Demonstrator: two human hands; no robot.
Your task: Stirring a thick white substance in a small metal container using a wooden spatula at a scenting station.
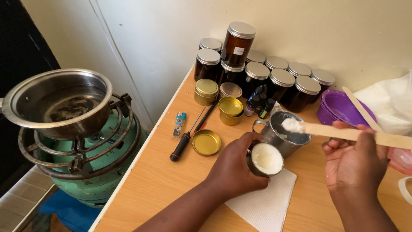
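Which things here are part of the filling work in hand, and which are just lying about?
In use: left hand gripping small tin; right hand holding wooden stick; metal cup; paper napkin.
Lying about: lighter; screwdriver; amber jars; pot.

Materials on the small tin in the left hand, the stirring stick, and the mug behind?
Small tin: looks like thin gold-toned metal, going by the glossy rim.
Stirring stick, in the right hand: pale, matte and flat, likely wood.
Mug: silvery reflective wall, probably steel or aluminium.
Left hand wraps the tin.
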